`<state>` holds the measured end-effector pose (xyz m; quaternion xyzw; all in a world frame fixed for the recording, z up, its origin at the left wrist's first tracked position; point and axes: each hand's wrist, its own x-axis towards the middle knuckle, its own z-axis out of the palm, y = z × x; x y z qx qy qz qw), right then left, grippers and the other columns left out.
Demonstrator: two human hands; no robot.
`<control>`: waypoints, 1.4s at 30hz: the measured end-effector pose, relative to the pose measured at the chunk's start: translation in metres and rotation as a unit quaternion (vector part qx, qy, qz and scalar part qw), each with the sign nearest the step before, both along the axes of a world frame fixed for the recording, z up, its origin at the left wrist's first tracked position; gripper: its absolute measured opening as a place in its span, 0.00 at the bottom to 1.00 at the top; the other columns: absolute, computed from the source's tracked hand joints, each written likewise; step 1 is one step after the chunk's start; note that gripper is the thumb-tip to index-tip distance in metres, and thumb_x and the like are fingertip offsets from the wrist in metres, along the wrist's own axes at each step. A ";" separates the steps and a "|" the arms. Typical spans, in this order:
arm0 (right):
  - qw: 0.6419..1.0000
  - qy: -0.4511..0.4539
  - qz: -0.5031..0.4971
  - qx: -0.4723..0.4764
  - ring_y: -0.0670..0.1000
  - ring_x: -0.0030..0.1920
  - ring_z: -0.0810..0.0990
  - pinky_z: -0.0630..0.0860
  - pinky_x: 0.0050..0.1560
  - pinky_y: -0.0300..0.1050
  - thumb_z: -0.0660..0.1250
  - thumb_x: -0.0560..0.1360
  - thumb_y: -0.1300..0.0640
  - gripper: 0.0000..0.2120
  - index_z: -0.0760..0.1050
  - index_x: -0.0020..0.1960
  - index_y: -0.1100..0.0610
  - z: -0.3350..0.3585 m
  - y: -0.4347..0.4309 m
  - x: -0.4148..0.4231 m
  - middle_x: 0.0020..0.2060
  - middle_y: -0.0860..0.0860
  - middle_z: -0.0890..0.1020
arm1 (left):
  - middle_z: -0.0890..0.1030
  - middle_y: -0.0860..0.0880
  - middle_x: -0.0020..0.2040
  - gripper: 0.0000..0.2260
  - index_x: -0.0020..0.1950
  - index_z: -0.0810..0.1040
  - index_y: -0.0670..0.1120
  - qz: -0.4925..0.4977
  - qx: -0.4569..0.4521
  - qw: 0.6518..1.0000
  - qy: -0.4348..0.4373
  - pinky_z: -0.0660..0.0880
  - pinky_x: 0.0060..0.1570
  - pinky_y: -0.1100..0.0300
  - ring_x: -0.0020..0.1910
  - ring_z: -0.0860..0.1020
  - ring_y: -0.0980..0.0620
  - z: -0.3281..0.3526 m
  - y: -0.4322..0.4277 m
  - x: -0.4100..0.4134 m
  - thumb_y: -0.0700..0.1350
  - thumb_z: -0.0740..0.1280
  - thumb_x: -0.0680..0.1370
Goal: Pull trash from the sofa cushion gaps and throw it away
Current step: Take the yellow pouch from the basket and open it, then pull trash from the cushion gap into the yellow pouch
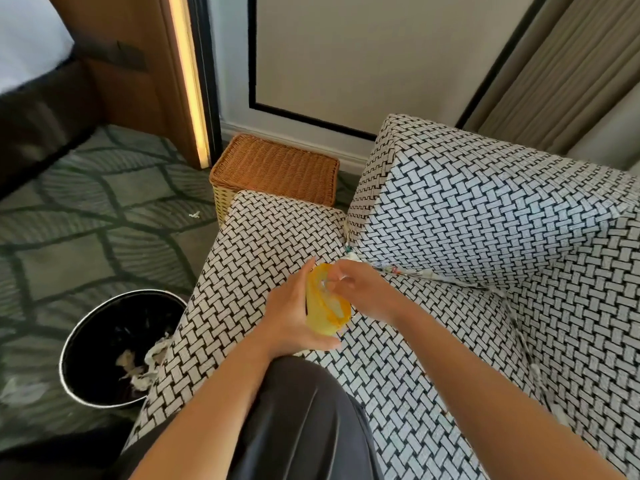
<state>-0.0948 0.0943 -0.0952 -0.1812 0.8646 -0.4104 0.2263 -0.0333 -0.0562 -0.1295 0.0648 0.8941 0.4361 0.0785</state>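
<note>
While your left grip point(294, 317) cradles a yellow plastic wrapper point(327, 306) between thumb and fingers above the sofa seat point(398, 393), your right grip point(367, 292) pinches its upper edge. It looks thin, translucent and crinkly, so bunch it into one fist before swinging left to the round black bin point(63, 362) on the carpet. Paper scraps point(408, 271) sit wedged in the gap under the back cushion point(485, 220), which is upholstered in a coarse basket-weave.

Patterned carpet point(86, 237), black bin point(100, 327), wicker basket point(277, 168) and sofa point(398, 375) standing on it — white scrap point(194, 214) near the basket.
</note>
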 end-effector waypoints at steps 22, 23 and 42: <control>0.724 0.269 0.091 0.629 0.57 0.62 0.69 0.62 0.64 0.55 0.64 0.74 0.58 0.09 0.71 0.54 0.57 0.011 -0.063 -0.138 0.55 0.55 0.78 | 0.58 0.65 0.62 0.51 0.73 0.49 0.56 0.208 0.092 0.968 0.105 0.54 0.71 0.49 0.58 0.51 0.70 -0.046 -0.026 -0.008 0.60 0.77 0.59; 0.726 0.259 0.091 0.630 0.57 0.62 0.69 0.61 0.64 0.55 0.65 0.74 0.57 0.08 0.71 0.52 0.57 0.013 -0.065 -0.143 0.54 0.55 0.78 | 0.59 0.61 0.64 0.51 0.73 0.49 0.55 0.207 0.085 0.969 0.103 0.54 0.72 0.47 0.58 0.50 0.71 -0.046 -0.026 -0.008 0.59 0.77 0.60; 0.701 0.158 0.110 0.686 0.57 0.69 0.65 0.43 0.71 0.56 0.62 0.75 0.54 0.18 0.70 0.64 0.57 -0.012 -0.077 -0.163 0.64 0.55 0.74 | 0.65 0.58 0.66 0.48 0.71 0.53 0.57 0.226 0.080 0.963 0.124 0.60 0.69 0.48 0.66 0.60 0.60 -0.056 -0.029 -0.012 0.65 0.72 0.57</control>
